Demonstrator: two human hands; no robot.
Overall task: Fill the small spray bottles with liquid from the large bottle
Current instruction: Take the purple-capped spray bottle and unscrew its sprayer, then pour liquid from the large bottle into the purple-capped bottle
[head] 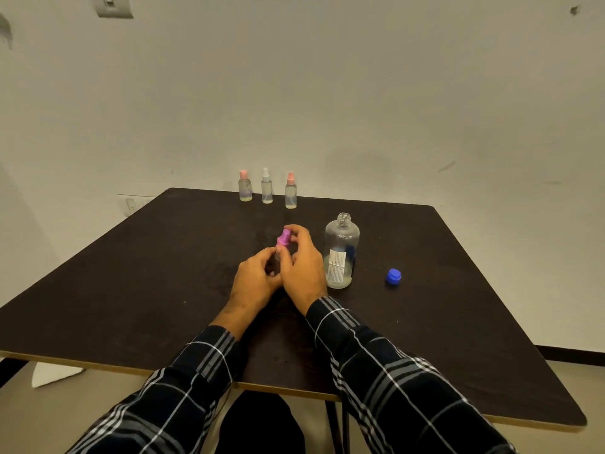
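Small clear spray bottle with purple plastic spray head held upright between both hands near middle of dark brown desk, body mostly hidden. Left hand with grip clamped round the body; right hand with grip pinched on the purple head. Just to the right, large clear plastic bottle, upright, uncapped, little liquid at bottom. Round blue cap lying further right, apart. Three more small clear spray bottles standing in row at far edge.

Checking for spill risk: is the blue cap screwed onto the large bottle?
No, the large bottle stands with its neck open, and the blue cap lies apart from it on the table.
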